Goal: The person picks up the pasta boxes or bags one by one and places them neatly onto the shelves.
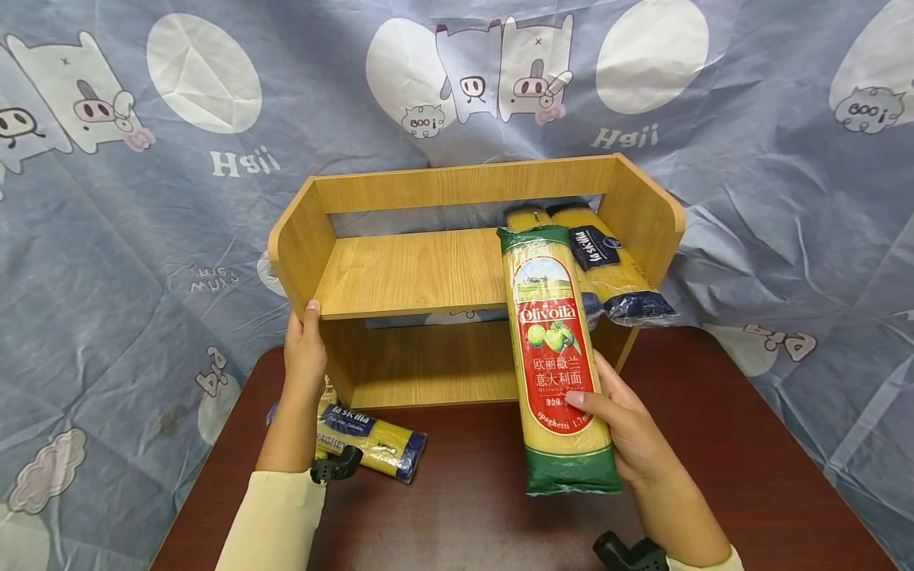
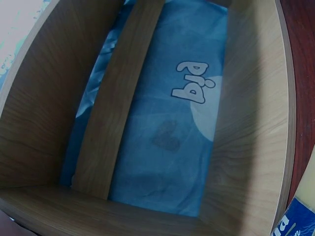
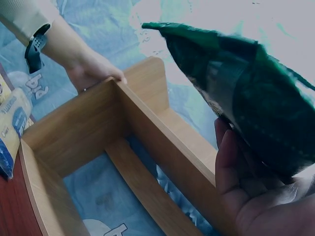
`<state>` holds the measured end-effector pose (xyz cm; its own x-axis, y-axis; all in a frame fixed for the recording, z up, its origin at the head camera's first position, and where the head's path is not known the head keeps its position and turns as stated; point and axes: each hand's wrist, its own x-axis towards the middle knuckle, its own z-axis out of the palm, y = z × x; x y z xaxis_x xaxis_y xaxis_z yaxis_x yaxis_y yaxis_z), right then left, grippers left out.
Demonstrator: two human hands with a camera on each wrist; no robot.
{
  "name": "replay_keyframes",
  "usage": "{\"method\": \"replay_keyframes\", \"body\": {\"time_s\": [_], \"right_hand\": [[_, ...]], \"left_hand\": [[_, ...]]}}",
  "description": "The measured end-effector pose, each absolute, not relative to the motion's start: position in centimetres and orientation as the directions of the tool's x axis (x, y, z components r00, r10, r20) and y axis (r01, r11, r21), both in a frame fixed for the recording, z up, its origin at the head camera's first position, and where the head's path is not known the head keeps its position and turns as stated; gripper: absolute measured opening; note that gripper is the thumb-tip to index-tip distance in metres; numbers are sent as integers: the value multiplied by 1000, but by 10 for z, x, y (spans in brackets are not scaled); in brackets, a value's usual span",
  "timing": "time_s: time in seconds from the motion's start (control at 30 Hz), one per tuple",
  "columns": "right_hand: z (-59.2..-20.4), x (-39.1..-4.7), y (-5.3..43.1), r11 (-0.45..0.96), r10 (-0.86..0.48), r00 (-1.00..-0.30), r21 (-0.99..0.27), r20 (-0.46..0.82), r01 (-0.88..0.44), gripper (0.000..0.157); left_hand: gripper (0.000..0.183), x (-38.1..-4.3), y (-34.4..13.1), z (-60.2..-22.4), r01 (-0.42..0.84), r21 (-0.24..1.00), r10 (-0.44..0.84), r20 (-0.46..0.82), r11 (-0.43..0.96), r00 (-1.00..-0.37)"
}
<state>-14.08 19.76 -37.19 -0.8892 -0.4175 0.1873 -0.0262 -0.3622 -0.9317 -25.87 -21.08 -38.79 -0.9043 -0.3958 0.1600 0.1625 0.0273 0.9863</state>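
Observation:
My right hand (image 1: 631,428) holds a pack of spaghetti (image 1: 553,365) with green ends and a red label, thumb across its front. The pack is tilted slightly, in front of the right half of a two-tier wooden shelf (image 1: 400,274). In the right wrist view the pack's green end (image 3: 246,93) is close to the camera, above the fingers (image 3: 229,157). My left hand (image 1: 305,349) grips the shelf's left side, with the thumb at the front edge of the upper board. The left wrist view shows the shelf's lower compartment (image 2: 246,118) but no hand.
Yellow spaghetti packs with dark blue labels (image 1: 614,266) lie on the upper tier's right end. More such packs (image 1: 378,440) lie on the dark red table (image 1: 457,515), partly behind my left forearm. A patterned blue cloth (image 1: 321,95) hangs behind the shelf.

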Motion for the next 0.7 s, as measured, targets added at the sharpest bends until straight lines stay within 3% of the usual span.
{"method": "replay_keyframes", "body": {"time_s": [0.47,0.7], "right_hand": [[-372,-150,178,-406,-498,-849,-913,176,48,61],[-372,-154,174,-399,-502,-855,-912,133,92,51]], "left_hand": [[56,-259,-213,-390,155,987,-389,158,41,-908],[56,-257,-213,-389,158,987,-388,161,39,-907]]}}
